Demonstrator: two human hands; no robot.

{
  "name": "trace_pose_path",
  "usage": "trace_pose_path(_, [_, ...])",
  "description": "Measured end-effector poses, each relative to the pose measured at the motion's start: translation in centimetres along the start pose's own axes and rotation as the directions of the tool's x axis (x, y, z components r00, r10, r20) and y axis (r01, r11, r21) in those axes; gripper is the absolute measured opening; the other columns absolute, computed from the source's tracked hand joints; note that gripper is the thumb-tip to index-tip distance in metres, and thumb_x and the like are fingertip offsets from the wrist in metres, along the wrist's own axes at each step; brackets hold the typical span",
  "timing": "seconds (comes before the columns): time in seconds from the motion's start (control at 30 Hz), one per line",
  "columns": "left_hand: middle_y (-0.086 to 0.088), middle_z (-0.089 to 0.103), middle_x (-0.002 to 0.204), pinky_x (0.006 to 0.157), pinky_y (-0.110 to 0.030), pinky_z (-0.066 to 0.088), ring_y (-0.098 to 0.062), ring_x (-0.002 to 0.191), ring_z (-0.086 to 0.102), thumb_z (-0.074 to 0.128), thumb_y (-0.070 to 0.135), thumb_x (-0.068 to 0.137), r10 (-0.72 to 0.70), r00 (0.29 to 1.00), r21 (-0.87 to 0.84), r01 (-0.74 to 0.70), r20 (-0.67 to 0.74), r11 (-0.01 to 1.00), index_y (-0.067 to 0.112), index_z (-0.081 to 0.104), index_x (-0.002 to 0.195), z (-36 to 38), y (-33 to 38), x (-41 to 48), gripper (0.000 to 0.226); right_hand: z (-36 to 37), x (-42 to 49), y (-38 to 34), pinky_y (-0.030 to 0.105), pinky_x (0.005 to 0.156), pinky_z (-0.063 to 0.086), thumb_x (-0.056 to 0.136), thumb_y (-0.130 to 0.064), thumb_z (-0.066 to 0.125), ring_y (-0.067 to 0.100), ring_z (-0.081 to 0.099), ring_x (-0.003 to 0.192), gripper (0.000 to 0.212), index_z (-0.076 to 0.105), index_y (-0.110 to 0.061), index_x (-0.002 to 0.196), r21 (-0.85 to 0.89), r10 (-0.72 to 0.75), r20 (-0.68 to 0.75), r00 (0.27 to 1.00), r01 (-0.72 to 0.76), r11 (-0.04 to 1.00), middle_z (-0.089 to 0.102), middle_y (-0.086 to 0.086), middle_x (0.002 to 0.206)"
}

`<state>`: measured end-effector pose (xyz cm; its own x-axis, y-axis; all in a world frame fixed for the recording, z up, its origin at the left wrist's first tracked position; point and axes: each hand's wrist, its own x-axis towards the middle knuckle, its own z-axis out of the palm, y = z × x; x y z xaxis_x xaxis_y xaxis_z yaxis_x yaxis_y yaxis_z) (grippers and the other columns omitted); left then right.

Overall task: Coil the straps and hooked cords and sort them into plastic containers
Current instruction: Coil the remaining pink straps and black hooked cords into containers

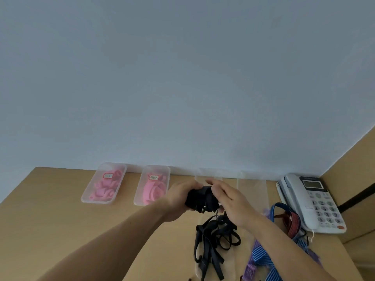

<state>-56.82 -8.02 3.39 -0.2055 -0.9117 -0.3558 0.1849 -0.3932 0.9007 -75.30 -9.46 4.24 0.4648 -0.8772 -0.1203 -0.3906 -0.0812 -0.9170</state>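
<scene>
We held the black strap coil (199, 196) curled in our left hand (180, 197), right hand (229, 201) pinching its edge. Its loose tail (213, 238) trailed below the grip, toward us, with a clear container (251, 185) beyond it, rightward.

Bare left hand (179, 197) and bare right hand (231, 201), with bare fingers (212, 182); both forearms (121, 236) uncovered back to the picture's lower edge.

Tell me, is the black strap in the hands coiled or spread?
Mostly coiled: left hand and right hand hold the black strap as a compact bundle, ends dangling.
</scene>
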Motion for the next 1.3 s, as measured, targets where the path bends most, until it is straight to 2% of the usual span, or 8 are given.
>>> trace_pose_path(0.17, [-0.008, 0.058, 0.076, 0.055, -0.03, 0.038, -0.022, 0.065, 0.052, 0.056, 0.041, 0.076, -0.005, 0.984, 0.099, 0.023, -0.179, 0.995, 0.003, 0.061, 0.092, 2.6, 0.1, 4.8, 0.041, -2.5, 4.0, 3.1, 0.031, 0.062, 0.051, 0.09, -0.062, 0.045, 0.017, 0.057, 0.072, 0.027, 0.063, -0.046, 0.104, 0.14, -0.048, 0.001, 0.999, 0.047, 0.989, 0.062, 0.002, 0.09])
trace_pose_path(0.33, [0.0, 0.063, 0.065, 0.048, -0.024, 0.043, -0.013, 0.055, 0.056, 0.058, 0.063, 0.079, 0.045, 0.978, 0.268, 0.011, -0.204, 0.963, 0.021, 0.07, 0.075, 3.7, -0.6, 8.1, 0.043, -4.5, 6.3, 6.7, 0.025, 0.07, 0.05, 0.082, -0.069, 0.044, 0.004, 0.063, 0.08, 0.034, 0.058, -0.051, 0.107, 0.115, -0.016, 0.119, 0.993, 0.002, 0.993, 0.064, -0.019, 0.091])
trace_pose_path(0.43, [0.006, 0.063, 0.062, 0.047, -0.021, 0.043, -0.005, 0.052, 0.058, 0.06, 0.057, 0.085, 0.024, 0.925, 0.269, 0.086, -0.38, 0.959, 0.023, 0.066, 0.076, 3.6, -1.6, 9.9, 0.036, -5.2, 7.2, 8.0, 0.015, 0.092, 0.041, 0.083, -0.074, 0.035, -0.01, 0.048, 0.112, 0.049, 0.044, -0.052, 0.126, -0.19, -0.075, 0.062, 0.995, 0.085, 0.978, 0.049, -0.031, 0.118])
trace_pose_path(0.63, [0.008, 0.057, 0.058, 0.046, -0.021, 0.042, -0.006, 0.05, 0.055, 0.06, 0.044, 0.095, -0.015, 0.877, 0.177, 0.114, -0.48, 0.978, 0.016, 0.059, 0.076, 1.8, -2.2, 12.2, 0.034, -6.5, 9.1, 8.2, 0.022, 0.095, 0.042, 0.081, -0.065, 0.055, 0.004, 0.046, 0.116, 0.056, 0.057, -0.038, 0.13, -0.634, -0.273, 0.132, 0.953, 0.293, 0.716, 0.054, -0.022, 0.126])
trace_pose_path(0.9, [-0.009, 0.062, 0.077, 0.051, -0.03, 0.046, -0.022, 0.061, 0.059, 0.055, 0.041, 0.098, -0.119, 0.888, 0.064, 0.164, -0.444, 0.984, 0.01, 0.06, 0.09, -0.2, -2.7, 13.5, 0.033, -6.2, 12.5, 8.5, 0.023, 0.078, 0.04, 0.081, -0.037, 0.07, 0.018, 0.061, 0.091, 0.031, 0.069, -0.02, 0.107, -0.705, -0.385, 0.194, 0.902, 0.401, 0.585, 0.071, -0.009, 0.103])
trace_pose_path(1.0, [-0.006, 0.062, 0.082, 0.055, -0.03, 0.044, -0.018, 0.063, 0.057, 0.049, 0.036, 0.098, -0.072, 0.923, 0.252, 0.177, -0.379, 0.951, 0.012, 0.06, 0.093, -1.2, -2.3, 13.8, 0.027, -6.0, 13.5, 9.2, 0.021, 0.072, 0.038, 0.077, -0.034, 0.076, 0.017, 0.062, 0.08, 0.028, 0.071, -0.018, 0.099, -0.706, -0.394, 0.19, 0.899, 0.405, 0.582, 0.071, -0.009, 0.089])
trace_pose_path(1.13, [0.003, 0.06, 0.124, 0.096, -0.028, 0.042, -0.015, 0.114, 0.052, 0.044, 0.041, 0.095, 0.278, 0.943, 0.886, 0.037, -0.185, 0.462, 0.021, 0.056, 0.13, -2.2, -3.3, 13.8, 0.042, -5.9, 14.9, 10.3, 0.026, 0.079, 0.045, 0.081, -0.039, 0.07, 0.014, 0.058, 0.087, 0.032, 0.069, -0.021, 0.107, -0.72, -0.319, 0.244, 0.916, 0.391, 0.574, 0.07, -0.011, 0.093])
trace_pose_path(1.3, [0.009, 0.055, 0.129, 0.108, -0.034, 0.029, -0.016, 0.123, 0.044, 0.051, 0.048, 0.082, 0.32, 0.944, 0.997, -0.083, 0.077, 0.004, 0.031, 0.048, 0.136, -3.1, -5.1, 13.6, 0.057, -6.4, 16.8, 11.7, 0.025, 0.091, 0.034, 0.085, -0.045, 0.065, 0.01, 0.05, 0.099, 0.034, 0.067, -0.027, 0.114, -0.736, -0.218, 0.315, 0.924, 0.383, 0.558, 0.068, -0.015, 0.102])
